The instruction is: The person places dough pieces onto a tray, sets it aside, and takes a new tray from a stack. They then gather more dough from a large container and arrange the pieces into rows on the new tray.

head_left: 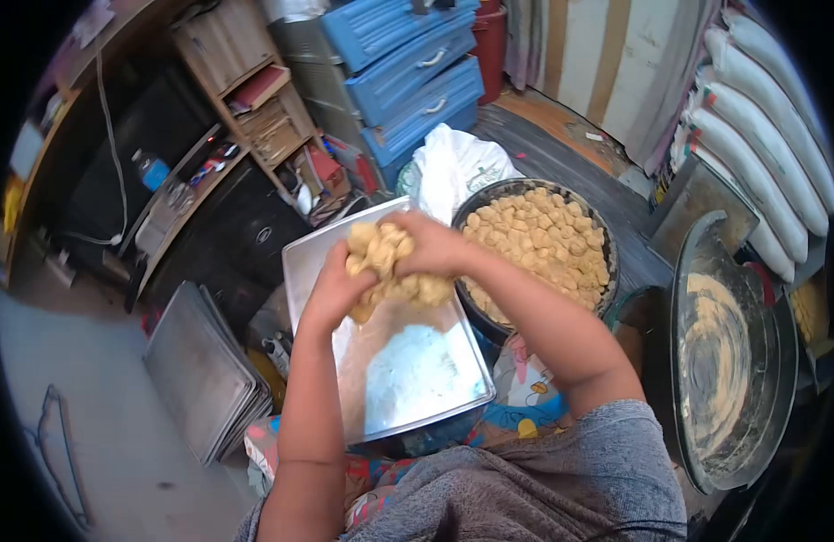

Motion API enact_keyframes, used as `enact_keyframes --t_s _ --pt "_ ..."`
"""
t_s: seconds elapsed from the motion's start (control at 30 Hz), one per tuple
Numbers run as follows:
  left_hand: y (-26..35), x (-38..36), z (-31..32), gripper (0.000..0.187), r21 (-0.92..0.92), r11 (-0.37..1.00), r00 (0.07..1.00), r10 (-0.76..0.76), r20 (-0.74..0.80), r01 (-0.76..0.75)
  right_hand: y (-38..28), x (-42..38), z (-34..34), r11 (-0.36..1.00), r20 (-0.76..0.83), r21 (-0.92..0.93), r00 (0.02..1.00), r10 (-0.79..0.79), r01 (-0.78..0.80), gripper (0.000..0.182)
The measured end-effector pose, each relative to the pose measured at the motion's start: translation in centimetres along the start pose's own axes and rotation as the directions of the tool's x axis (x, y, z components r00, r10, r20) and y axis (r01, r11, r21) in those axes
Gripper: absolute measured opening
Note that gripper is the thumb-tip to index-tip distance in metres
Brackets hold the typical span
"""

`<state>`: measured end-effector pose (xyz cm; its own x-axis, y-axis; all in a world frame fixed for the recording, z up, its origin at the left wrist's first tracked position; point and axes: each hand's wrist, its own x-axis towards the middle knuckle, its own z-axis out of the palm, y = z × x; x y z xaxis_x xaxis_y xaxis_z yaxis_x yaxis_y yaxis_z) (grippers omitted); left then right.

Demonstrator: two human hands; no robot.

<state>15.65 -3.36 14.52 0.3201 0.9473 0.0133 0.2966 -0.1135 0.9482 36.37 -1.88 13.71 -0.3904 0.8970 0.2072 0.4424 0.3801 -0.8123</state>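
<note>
Both my hands cup a clump of yellowish dough balls (379, 247) over a shiny metal tray (417, 370). My left hand (331, 291) curls around the clump from the left, thumb against the dough. From the upper right, my right hand (428, 246) closes over its other side. More of the dough shows below my right hand, overlapping the tray's surface in this view. Just right of the tray stands a round dark tub (613, 262) filled with similar dough balls.
A large dark basin (783, 361) with pale residue leans at the right. Stacked trays (205, 370) rest on the left. White sacks (769, 135) are piled at the far right. Blue drawers (412, 86) and a white plastic bag (458, 167) stand ahead.
</note>
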Motion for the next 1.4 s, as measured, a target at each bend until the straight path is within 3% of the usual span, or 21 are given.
enact_keyframes --t_s 0.03,0.1,0.17,0.2,0.3,0.33,0.43,0.5,0.57,0.63,0.7,0.77,0.83,0.9,0.97,1.03,1.07,1.1,1.17,1.23,1.4 --pt "-1.9 -2.4 -1.3 0.061 0.024 0.999 0.999 -0.029 -0.042 0.03 -1.0 -0.2 2.5 1.0 0.071 -0.004 0.997 0.005 -0.005 0.072" --pt "-5.2 -6.4 -2.4 0.066 0.424 0.904 0.997 -0.023 -0.08 0.055 0.0 -0.4 9.5 0.99 0.142 -0.141 0.99 0.024 -0.004 0.074" --pt "-10.5 -9.5 -2.3 0.07 0.517 0.856 0.984 0.072 -0.162 0.022 -1.4 -2.5 14.0 0.904 0.105 -0.424 0.989 0.1 -0.047 0.076" --pt "-11.2 -10.7 -2.1 0.074 0.611 0.791 0.961 0.172 -0.216 -0.004 -1.8 -2.5 15.1 0.906 0.11 -0.419 0.988 0.112 -0.056 0.076" --pt "-12.1 -12.3 -2.4 0.079 0.635 0.772 0.957 0.173 -0.232 0.014 -1.8 -3.5 16.3 0.895 0.056 -0.438 0.991 0.121 -0.084 0.08" --pt "-10.4 -12.7 -2.3 0.083 0.636 0.762 0.973 0.04 -0.229 0.118 -1.9 -3.6 15.5 0.908 0.114 -0.415 0.987 0.113 -0.056 0.081" --pt "-8.5 -12.7 -2.6 0.087 0.725 0.676 0.984 -0.004 -0.177 0.134 -1.8 -3.0 13.3 0.947 0.228 -0.32 0.968 0.109 -0.031 0.078" --pt "-6.9 -12.5 -1.6 0.086 0.687 0.68 0.96 -0.097 -0.264 0.257 1.3 -2.0 12.3 0.986 0.179 0.113 0.973 -0.145 0.126 0.07" --pt "-6.3 -11.8 -0.7 0.083 0.712 0.683 0.961 0.055 -0.272 0.163 1.2 -2.1 9.8 0.974 -0.008 0.111 0.981 -0.196 0.196 0.057" --pt "-4.7 -10.2 0.5 0.073 0.703 0.701 0.964 0.094 -0.25 0.115 1.3 -1.9 7.5 0.91 -0.031 0.415 0.999 0.01 0.004 0.053" --pt "-3.5 -7.5 1.9 0.059 0.766 0.64 0.983 0.169 -0.068 -0.057 1.9 -2.0 5.9 0.87 -0.045 0.486 0.992 0.12 -0.083 0.048" --pt "-2.8 -3.7 4.0 0.053 0.74 0.663 0.988 0.156 0.014 -0.116 4.0 -1.7 5.6 0.768 -0.05 0.636 0.991 0.128 -0.067 0.041" --pt "-2.7 0.1 5.8 0.047 0.706 0.684 0.982 0.155 0.107 -0.185 6.5 -1.5 5.0 0.734 -0.118 0.677 0.974 0.192 -0.062 0.04" --pt "-3.6 3.6 7.4 0.044 0.803 0.546 0.964 0.039 0.262 -0.24 9.9 -1.4 4.9 0.704 -0.162 0.706 0.95 0.268 -0.079 0.039" --pt "-5.1 6.2 9.1 0.042 0.803 0.507 0.941 0.049 0.335 -0.312 14.2 -1.3 5.5 0.622 -0.23 0.766 0.833 0.503 -0.164 0.035" --pt "-6.8 8.3 10.7 0.037 0.807 0.4 0.894 0.081 0.441 -0.434 17.9 -1.3 7.2 0.606 -0.219 0.777 0.83 0.513 -0.17 0.032" --pt "-7.3 9.4 11.4 0.037 0.802 0.404 0.889 0.071 0.451 -0.439 18.1 -2.0 7.8 0.615 -0.102 0.697 0.798 0.594 -0.368 0.031" --pt "-7.2 10.4 12.3 0.034 0.807 0.319 0.855 0.016 0.519 -0.496 18.3 -2.5 8.5 0.6 0.007 0.581 0.74 0.672 -0.55 0.03" --pt "-6.8 12.4 13.9 0.031 0.799 0.235 0.813 -0.055 0.58 -0.554 23.6 -2.0 13.2 0.779 0.026 0.378 0.847 0.531 -0.5 0.032" --pt "-6.7 14.2 15.3 0.028 0.85 0.151 0.72 -0.47 0.511 -0.505 24.1 -2.2 14.8 0.737 0.117 0.388 0.823 0.556 -0.553 0.029" --pt "-6.5 14.3 15.5 0.024 0.851 0.1 0.705 -0.515 0.488 -0.516 26.7 -0.8 16.7 0.714 0.083 0.409 0.803 0.591 -0.568 0.029"
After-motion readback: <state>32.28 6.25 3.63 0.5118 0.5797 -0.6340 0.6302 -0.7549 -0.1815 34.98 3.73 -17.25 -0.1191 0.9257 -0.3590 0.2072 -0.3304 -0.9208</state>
